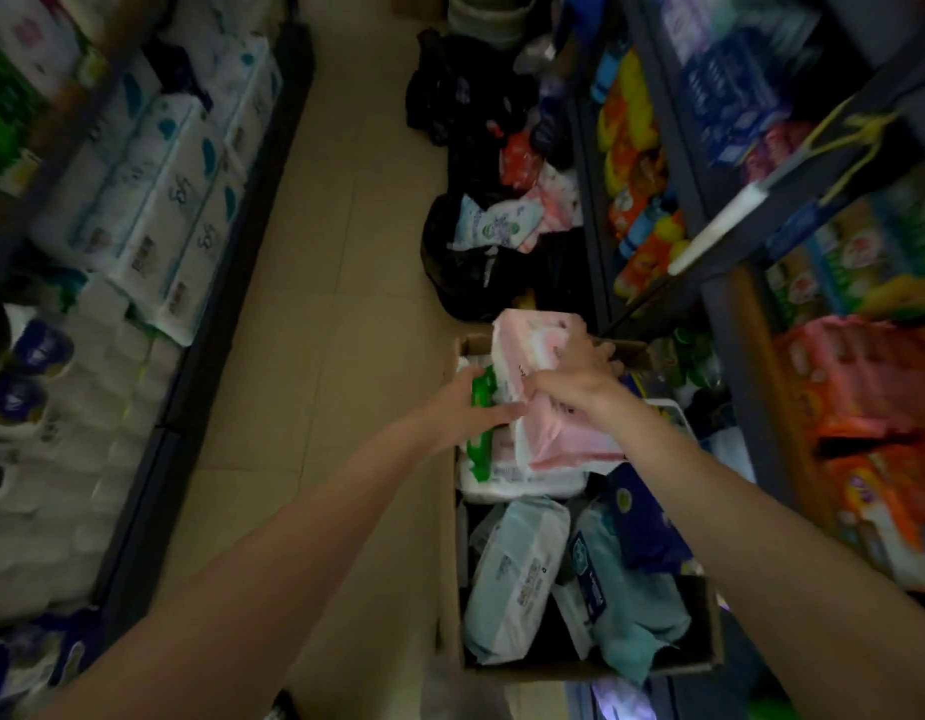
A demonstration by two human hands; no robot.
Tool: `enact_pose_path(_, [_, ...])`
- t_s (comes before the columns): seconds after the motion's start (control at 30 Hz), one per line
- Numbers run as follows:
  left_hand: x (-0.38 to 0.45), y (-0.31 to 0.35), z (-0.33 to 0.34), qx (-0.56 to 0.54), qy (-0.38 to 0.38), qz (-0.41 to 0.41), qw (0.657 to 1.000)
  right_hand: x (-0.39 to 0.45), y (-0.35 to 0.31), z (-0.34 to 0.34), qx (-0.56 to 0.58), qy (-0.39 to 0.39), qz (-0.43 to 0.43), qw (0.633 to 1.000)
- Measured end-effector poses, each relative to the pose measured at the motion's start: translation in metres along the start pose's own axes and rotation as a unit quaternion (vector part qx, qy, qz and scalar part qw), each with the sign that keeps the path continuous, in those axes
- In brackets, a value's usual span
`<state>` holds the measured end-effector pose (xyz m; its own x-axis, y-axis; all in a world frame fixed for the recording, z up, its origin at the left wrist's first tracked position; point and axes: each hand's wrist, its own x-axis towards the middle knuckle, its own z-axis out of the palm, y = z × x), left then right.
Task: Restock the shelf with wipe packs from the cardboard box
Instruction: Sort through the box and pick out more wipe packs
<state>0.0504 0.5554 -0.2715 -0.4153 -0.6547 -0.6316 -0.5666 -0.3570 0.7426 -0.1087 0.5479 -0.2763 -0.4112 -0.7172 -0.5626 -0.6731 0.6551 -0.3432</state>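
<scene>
Both hands are in the far end of the open brown cardboard box (710, 662), which sits on the floor at about 5 o'clock. The right hand (580, 368) grasps the top of a soft pink plastic wipe pack (528, 345); a second pink pack (574, 439) lies under the wrist. The left hand (481, 407) has its fingers round a white pack with a green lid (481, 394), which stands on edge at the box's left wall; the grip looks loose. Risks, judged: the pink pack is slick film and held only by its upper end, so it may slip or sag on lifting. The packs are jammed tight, so pulling one may drag its neighbours out over the wall. The pale blue-white packs (517, 569) at the near end lie loose and could shift. The surface is a beige tiled floor (346, 304) in a narrow, dim aisle. White tissue bundles (164, 210) fill the shelving at 9 to 11 o'clock. The dark metal shelf (730, 304) at 1 to 3 o'clock is crowded with orange packs (876, 407). Black plastic bags (471, 272) of goods at 12 o'clock crowd the walkway, a trip hazard.
</scene>
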Motion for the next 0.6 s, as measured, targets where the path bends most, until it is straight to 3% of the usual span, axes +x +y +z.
enact_pose_path(0.13, [-0.044, 0.035, -0.051, -0.097, 0.018, 0.019, 0.995, -0.059, -0.084, -0.033, -0.007, 0.066, -0.112, 0.991])
enact_pose_path(0.23, [-0.096, 0.051, -0.111, -0.189, 0.055, 0.092, 0.976, -0.117, -0.164, -0.042, 0.045, 0.108, -0.241, 0.963])
enact_pose_path(0.37, [-0.193, 0.046, -0.206, -0.264, 0.208, 0.208, 0.919, -0.21, -0.265, -0.045, 0.097, 0.128, -0.419, 0.894])
enact_pose_path(0.47, [-0.286, 0.027, -0.286, -0.298, 0.289, 0.257, 0.873, -0.268, -0.331, -0.041, 0.181, 0.031, -0.52, 0.834])
enact_pose_path(0.53, [-0.353, 0.007, -0.335, -0.284, 0.336, 0.252, 0.862, -0.302, -0.37, -0.029, 0.128, 0.019, -0.6, 0.79])
enact_pose_path(0.6, [-0.423, -0.011, -0.377, -0.249, 0.375, 0.259, 0.854, -0.34, -0.413, -0.014, 0.0, 0.09, -0.686, 0.722])
